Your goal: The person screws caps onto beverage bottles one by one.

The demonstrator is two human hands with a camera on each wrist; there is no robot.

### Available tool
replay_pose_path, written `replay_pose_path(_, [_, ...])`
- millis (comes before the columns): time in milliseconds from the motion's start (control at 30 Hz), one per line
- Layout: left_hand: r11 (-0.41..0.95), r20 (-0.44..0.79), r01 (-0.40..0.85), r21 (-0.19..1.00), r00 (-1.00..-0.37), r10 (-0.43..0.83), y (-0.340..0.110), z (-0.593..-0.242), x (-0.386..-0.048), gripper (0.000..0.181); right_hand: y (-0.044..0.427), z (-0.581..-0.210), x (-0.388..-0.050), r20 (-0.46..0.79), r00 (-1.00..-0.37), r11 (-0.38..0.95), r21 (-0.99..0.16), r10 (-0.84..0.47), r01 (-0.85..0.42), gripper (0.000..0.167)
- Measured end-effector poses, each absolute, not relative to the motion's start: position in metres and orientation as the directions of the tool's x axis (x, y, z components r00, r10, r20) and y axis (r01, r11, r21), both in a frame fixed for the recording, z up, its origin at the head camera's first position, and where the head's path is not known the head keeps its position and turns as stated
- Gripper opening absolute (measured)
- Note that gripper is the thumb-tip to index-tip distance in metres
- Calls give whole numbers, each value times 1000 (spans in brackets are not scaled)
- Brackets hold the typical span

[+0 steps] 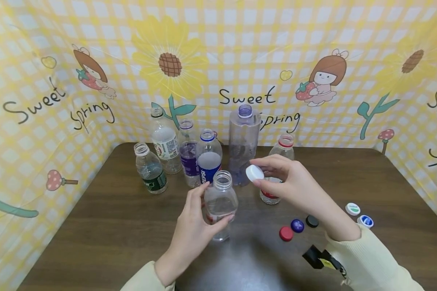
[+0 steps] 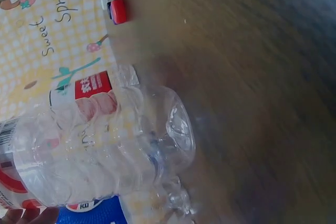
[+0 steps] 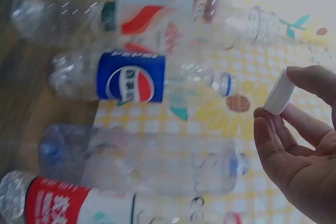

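My left hand [image 1: 189,226] grips a clear uncapped plastic bottle [image 1: 221,204] round its middle, with the open mouth facing up. The left wrist view shows the ribbed lower part and base of this bottle [image 2: 100,150]; whether the base touches the table cannot be told. Between thumb and fingertips my right hand [image 1: 295,182] pinches a white cap [image 1: 254,173]. That cap is held above and to the right of the bottle's mouth, apart from it. In the right wrist view the white cap [image 3: 280,95] appears edge-on.
Behind my hands stand several uncapped bottles, among them a Pepsi bottle [image 1: 209,159], a tall purplish bottle [image 1: 243,137] and a green-labelled one [image 1: 153,180]. On the table's right lie a red cap [image 1: 286,233], a purple cap [image 1: 297,225], a black cap [image 1: 312,220] and two white-rimmed caps [image 1: 353,209].
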State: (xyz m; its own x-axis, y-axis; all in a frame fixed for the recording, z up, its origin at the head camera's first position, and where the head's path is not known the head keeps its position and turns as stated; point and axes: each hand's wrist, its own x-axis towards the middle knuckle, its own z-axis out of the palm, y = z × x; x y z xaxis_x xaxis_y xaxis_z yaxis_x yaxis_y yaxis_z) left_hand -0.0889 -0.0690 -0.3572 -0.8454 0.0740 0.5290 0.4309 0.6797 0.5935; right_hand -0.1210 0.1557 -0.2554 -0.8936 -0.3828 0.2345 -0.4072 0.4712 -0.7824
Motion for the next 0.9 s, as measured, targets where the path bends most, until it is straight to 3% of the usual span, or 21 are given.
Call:
replay_pose_path(267, [680,530,439,587,-844,88,-62,-357,-91,85,134,-246,-126,261,-849,406,-789,-459,-462,36])
replay_pose_path(900, [656,519,456,602,-847,112,-59,-356,-96,84,117,-237,-133,229,-809,521,-664,-542,-537,38])
